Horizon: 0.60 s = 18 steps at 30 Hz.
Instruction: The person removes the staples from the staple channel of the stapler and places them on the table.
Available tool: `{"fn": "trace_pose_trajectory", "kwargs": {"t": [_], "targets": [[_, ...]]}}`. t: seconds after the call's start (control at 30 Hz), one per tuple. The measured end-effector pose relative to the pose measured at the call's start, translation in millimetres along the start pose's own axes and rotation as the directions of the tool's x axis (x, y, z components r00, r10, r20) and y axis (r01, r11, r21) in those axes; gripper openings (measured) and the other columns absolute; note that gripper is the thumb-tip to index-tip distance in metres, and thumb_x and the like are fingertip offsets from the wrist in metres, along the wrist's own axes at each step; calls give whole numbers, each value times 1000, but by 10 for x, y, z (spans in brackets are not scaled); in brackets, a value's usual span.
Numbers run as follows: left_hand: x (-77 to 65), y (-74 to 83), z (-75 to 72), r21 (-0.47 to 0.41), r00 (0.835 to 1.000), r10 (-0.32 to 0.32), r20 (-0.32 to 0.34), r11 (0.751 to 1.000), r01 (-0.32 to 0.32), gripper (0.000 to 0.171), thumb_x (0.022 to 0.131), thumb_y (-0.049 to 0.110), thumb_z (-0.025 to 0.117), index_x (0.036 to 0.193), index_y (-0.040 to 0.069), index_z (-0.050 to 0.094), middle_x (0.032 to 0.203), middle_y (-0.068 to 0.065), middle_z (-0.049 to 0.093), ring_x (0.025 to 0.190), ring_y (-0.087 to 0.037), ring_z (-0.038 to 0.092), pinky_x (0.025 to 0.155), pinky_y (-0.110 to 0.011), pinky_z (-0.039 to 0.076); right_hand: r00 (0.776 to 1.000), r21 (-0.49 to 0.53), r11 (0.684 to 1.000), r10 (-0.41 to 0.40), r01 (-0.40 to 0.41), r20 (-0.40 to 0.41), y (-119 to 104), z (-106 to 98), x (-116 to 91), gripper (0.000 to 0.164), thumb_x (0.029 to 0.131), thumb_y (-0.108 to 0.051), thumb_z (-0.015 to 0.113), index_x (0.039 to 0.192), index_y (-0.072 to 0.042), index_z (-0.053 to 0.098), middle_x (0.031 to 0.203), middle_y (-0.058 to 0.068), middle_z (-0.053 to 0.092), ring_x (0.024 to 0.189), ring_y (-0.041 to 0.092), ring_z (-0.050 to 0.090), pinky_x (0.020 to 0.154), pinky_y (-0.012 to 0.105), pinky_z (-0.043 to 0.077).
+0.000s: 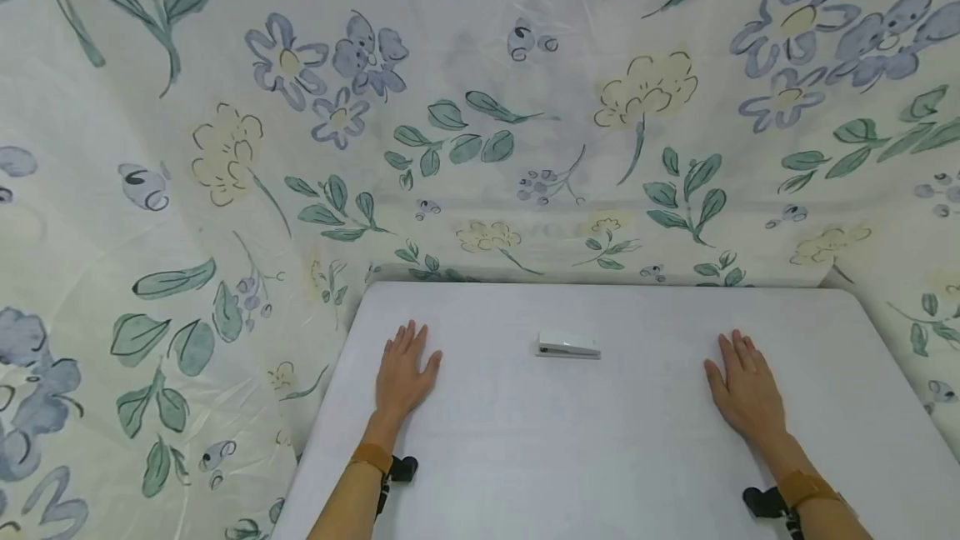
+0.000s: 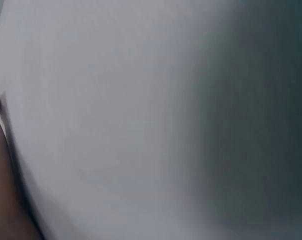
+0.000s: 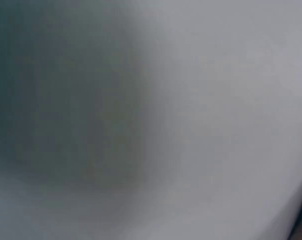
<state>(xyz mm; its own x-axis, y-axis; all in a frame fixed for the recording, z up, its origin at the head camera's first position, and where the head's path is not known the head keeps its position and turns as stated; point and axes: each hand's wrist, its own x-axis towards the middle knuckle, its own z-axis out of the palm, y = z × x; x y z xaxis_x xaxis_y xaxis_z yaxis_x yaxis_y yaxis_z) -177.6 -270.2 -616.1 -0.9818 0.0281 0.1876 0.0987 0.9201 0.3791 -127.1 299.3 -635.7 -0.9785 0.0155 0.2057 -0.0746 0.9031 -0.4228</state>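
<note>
A small white stapler (image 1: 568, 347) lies on the white table (image 1: 570, 457), between the two hands and nearer the left one. To its left, the left hand (image 1: 403, 372) rests palm down on the tabletop, fingers straight and thumb spread toward the stapler. On the right side, the right hand (image 1: 747, 386) lies flat with its fingers extended forward. Neither hand holds anything. In the left wrist view, part of the left hand (image 2: 2, 185) shows at the left edge. The right wrist view is mostly blurred tabletop (image 3: 231, 110) with a dark shadow.
A floral cloth (image 1: 465, 182) with green leaves and blue and yellow flowers hangs behind the table and down its left and right sides. Each wrist wears a brown strap (image 1: 372, 457) with a small black camera (image 1: 403, 469).
</note>
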Motion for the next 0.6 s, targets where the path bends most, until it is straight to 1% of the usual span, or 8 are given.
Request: {"fn": "trace_pose_trajectory", "kwargs": {"t": [0.07,0.17,0.27,0.3,0.37,0.43,0.5,0.6], "targets": [[31,70,18,-45,999,35,1,998,-35,60,105,33,66,155,3,57,169,-23,46,162,-45,39,138,-62,29,999,33,999,-36,36,1,-51,13,72,63,116,-33,46,159,13,40,166,39,39,156,58,36,138,65,22],[97,268,83,-124,995,82,62,990,-74,57,106,32,66,155,5,58,169,-18,49,162,-41,41,137,-58,33,995,92,994,-66,60,71,-225,25,198,63,115,-32,50,161,11,39,166,36,41,154,56,40,132,68,32],[181,532,170,-193,980,132,151,976,-101,56,108,34,66,158,10,56,170,-11,50,162,-35,43,136,-54,35,984,172,982,-105,80,142,-502,71,340,61,114,-28,56,160,10,41,165,34,45,153,55,44,128,69,38],[212,626,200,-216,973,148,177,970,-108,56,108,34,66,159,12,55,170,-9,50,162,-33,44,136,-53,36,980,206,974,-129,96,151,-607,98,388,60,113,-26,59,158,10,44,163,33,48,153,54,46,128,68,39],[276,803,270,-270,961,187,205,954,-129,56,109,35,66,160,14,55,170,-7,51,160,-31,46,136,-51,38,972,272,953,-178,131,156,-816,157,480,56,110,-22,66,154,8,51,159,31,55,150,52,51,126,66,43],[331,956,339,-327,951,221,217,934,-143,56,109,35,67,159,15,55,169,-6,52,159,-30,49,135,-49,39,960,335,926,-234,173,152,-1018,212,571,53,106,-19,72,150,7,57,154,29,61,146,50,56,123,65,48],[379,1077,408,-375,943,251,217,914,-156,56,108,33,69,158,14,56,167,-6,54,157,-29,51,134,-47,40,947,380,904,-276,197,166,-1201,250,651,51,103,-18,76,147,4,61,150,27,65,144,48,60,121,64,50],[424,1194,501,-441,938,286,194,880,-177,51,106,27,72,153,11,62,162,-9,60,153,-29,56,132,-46,44,921,402,887,-328,226,208,-1424,296,752,48,101,-16,77,144,2,65,147,23,69,140,46,64,119,62,53]]}}
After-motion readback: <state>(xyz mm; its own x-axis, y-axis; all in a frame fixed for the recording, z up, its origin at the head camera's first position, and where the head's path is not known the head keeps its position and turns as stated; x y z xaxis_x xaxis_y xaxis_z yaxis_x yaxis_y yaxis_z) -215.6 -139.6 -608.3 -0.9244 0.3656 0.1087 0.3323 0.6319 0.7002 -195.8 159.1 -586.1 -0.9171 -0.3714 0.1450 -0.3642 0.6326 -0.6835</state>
